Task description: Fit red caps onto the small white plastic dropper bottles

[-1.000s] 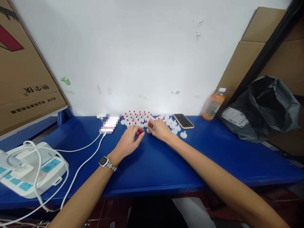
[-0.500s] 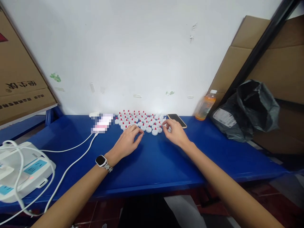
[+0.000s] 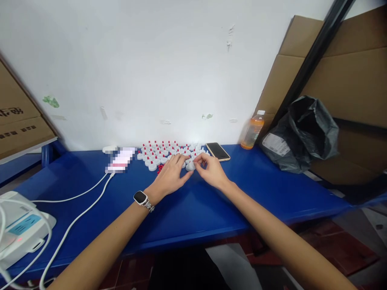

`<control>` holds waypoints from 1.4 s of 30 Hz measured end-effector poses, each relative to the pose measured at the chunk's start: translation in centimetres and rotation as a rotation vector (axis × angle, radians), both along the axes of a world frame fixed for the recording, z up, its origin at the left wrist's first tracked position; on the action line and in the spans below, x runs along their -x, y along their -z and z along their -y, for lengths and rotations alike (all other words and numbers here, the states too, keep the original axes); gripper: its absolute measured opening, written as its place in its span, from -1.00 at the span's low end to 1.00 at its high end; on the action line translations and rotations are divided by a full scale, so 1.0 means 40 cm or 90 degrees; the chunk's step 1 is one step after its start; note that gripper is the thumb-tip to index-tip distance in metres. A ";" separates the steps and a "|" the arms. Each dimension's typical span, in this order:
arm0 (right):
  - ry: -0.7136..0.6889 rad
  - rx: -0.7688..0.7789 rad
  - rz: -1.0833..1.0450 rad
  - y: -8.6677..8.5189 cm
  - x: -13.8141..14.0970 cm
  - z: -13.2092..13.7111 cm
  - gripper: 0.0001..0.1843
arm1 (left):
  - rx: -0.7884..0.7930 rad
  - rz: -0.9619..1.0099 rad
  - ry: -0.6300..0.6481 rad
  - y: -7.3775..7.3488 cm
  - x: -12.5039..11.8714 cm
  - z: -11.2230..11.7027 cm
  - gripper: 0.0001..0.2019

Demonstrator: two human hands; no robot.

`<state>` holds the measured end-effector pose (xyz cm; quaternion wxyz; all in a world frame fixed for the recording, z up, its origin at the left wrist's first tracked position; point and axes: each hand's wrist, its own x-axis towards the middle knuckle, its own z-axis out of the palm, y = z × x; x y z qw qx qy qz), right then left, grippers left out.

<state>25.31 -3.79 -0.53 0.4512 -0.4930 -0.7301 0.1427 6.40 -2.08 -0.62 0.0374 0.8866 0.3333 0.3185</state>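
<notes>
Along the back edge of the blue desk, against the wall: a blurred white device with a white cable running toward the left front corner, a phone lying flat just right of centre, an orange drink bottle upright further right. At the right end, a black plastic bag – slumped, mouth gaping, contents not visible. At the left front corner, a white power strip.

Mid back edge: a cluster of small white caps with red tips, packed close in rows; a few loose red pieces just in front.

Left hand and right hand meeting at the cluster's front – fingers curled, pinching one white cap between them.
</notes>
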 end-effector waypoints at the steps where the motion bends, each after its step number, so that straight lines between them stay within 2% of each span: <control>1: -0.029 0.003 -0.047 -0.003 0.019 0.006 -0.90 | 0.002 -0.004 0.001 0.001 0.006 0.002 -0.67; 4: -0.087 0.002 -0.107 -0.009 0.076 0.014 -0.88 | 0.027 -0.025 0.003 -0.002 0.042 0.005 -0.78; 8: -0.119 0.000 -0.071 -0.005 0.142 -0.007 -0.78 | 0.058 0.013 -0.055 -0.001 0.140 0.003 -0.74; 13: -0.101 -0.042 0.224 0.006 0.210 -0.049 -0.89 | 0.110 0.062 -0.134 0.030 0.253 -0.013 -0.73; 17: -0.099 -0.082 0.377 0.017 0.250 -0.066 -0.89 | 0.146 0.059 -0.130 0.049 0.277 -0.027 -0.79; 21: -0.096 -0.078 0.414 0.036 0.259 -0.077 -0.90 | 0.152 0.053 -0.129 0.049 0.276 -0.028 -0.82; 29: -0.102 -0.063 0.387 0.052 0.227 -0.083 -0.87 | 0.168 0.042 -0.136 0.053 0.274 -0.022 -0.81; 37: -0.116 -0.070 0.372 0.028 0.207 -0.055 -0.94 | 0.209 0.059 -0.095 0.033 0.236 0.014 -0.83; 39: -0.113 -0.049 0.259 0.019 0.207 -0.050 -0.95 | 0.213 0.065 -0.084 0.031 0.224 0.023 -0.82; 42: -0.090 0.020 -0.035 0.015 0.216 -0.050 -0.93 | 0.214 0.067 -0.072 0.038 0.207 0.030 -0.82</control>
